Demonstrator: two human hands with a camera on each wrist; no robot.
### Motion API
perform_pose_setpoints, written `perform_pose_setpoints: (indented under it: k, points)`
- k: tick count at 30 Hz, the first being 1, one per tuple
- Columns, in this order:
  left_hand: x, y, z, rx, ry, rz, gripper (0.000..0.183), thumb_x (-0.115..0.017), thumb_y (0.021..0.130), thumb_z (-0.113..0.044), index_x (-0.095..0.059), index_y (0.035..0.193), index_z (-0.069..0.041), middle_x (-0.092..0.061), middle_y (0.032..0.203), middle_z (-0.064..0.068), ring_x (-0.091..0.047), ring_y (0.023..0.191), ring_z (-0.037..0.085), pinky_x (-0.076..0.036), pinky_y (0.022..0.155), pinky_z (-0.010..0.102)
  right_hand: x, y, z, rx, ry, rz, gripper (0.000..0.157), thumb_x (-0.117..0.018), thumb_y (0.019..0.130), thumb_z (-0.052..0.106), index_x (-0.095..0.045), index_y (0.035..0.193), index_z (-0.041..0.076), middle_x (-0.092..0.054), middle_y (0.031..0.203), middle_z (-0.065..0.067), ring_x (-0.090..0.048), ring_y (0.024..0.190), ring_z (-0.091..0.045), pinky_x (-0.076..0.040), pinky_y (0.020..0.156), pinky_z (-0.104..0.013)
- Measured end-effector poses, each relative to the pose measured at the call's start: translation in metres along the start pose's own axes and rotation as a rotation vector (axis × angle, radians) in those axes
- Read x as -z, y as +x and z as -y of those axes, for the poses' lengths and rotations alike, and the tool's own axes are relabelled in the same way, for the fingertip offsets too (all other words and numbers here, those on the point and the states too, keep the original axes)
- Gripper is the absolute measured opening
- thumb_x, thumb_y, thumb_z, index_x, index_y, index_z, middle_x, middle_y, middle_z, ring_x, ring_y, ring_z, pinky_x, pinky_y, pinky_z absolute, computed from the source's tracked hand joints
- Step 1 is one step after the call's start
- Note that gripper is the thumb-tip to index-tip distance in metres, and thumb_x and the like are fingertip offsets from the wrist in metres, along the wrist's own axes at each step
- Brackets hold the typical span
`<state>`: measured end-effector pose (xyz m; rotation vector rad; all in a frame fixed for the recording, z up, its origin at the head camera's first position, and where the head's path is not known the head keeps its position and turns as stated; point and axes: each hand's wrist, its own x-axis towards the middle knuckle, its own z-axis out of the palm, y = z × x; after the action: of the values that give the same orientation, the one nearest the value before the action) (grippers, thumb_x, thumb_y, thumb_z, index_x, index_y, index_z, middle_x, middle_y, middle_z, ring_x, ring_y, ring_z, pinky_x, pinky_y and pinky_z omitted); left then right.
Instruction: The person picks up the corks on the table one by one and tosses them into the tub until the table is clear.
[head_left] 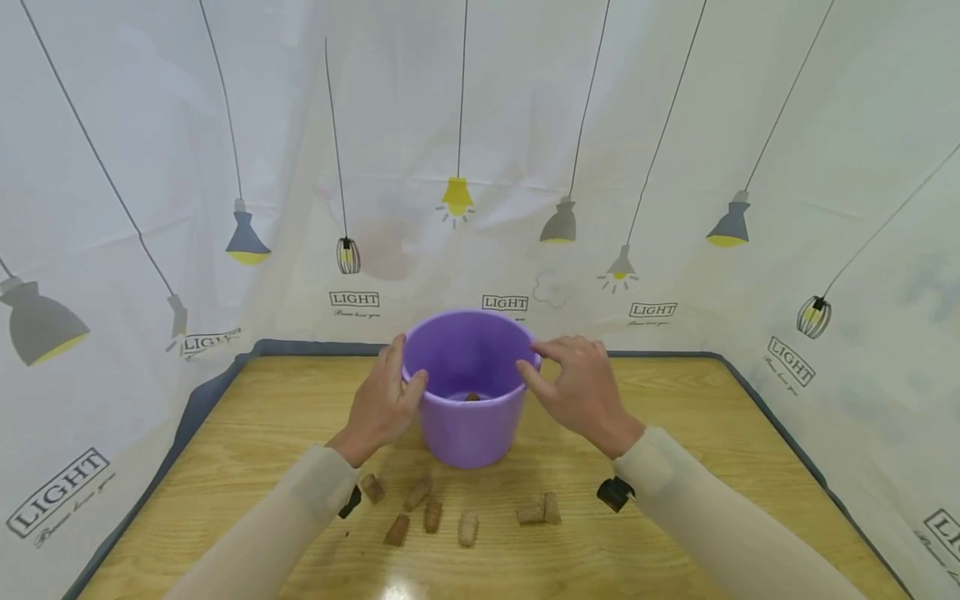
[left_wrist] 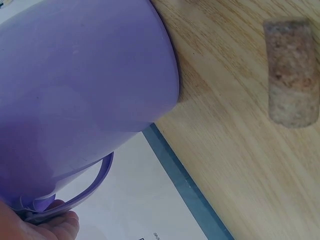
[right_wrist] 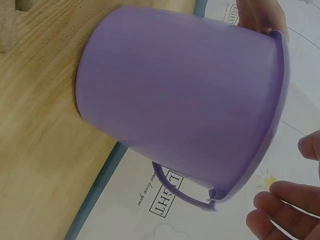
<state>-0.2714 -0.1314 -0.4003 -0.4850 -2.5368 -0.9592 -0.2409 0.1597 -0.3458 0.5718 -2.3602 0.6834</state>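
Observation:
A purple plastic bucket [head_left: 471,435] stands upright on the wooden table, with a small brown piece [head_left: 472,397] visible on its inside bottom. My left hand [head_left: 381,407] grips the left side of the rim, thumb over the edge. In the left wrist view its fingers [left_wrist: 62,226] lie by the bucket's handle [left_wrist: 95,182], which hangs down along the outside. On the right side, my right hand [head_left: 581,387] is close at the rim. The right wrist view shows its fingers [right_wrist: 290,202] spread a little apart from the rim, holding nothing.
Several corks lie on the table in front of the bucket, among them a pale cork [head_left: 468,528], a reddish-brown cork [head_left: 397,530] and a pair of corks [head_left: 531,513] at the right. A lamp-print curtain [head_left: 510,125] encloses the wooden table [head_left: 675,417] at the back and sides.

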Motion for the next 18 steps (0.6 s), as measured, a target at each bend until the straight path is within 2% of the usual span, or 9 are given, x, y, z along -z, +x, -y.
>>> perform_pose_setpoints:
  k: [8,18]
  points:
    - [0.000,0.000,0.000,0.008,0.002,-0.001,0.074,-0.048,0.102,-0.035,-0.023,0.160,0.002,-0.040,0.153,0.028,-0.053,0.129,0.044,-0.047,0.102,0.060,-0.002,-0.014,-0.010,0.030,0.011,-0.075,0.035,-0.075,0.091,0.035,-0.079,0.110,0.005,-0.078,0.105,-0.009,-0.069,0.100,-0.031,-0.045,0.082,-0.048]
    - [0.000,0.000,0.000,0.009,0.000,0.001,0.074,-0.049,0.102,-0.035,-0.023,0.160,0.002,-0.040,0.153,0.027,-0.053,0.129,0.044,-0.047,0.102,0.061,-0.001,-0.021,-0.012,0.064,0.026,-0.133,0.034,-0.077,0.090,0.032,-0.079,0.111,0.006,-0.078,0.105,-0.008,-0.070,0.100,-0.031,-0.046,0.077,-0.047]
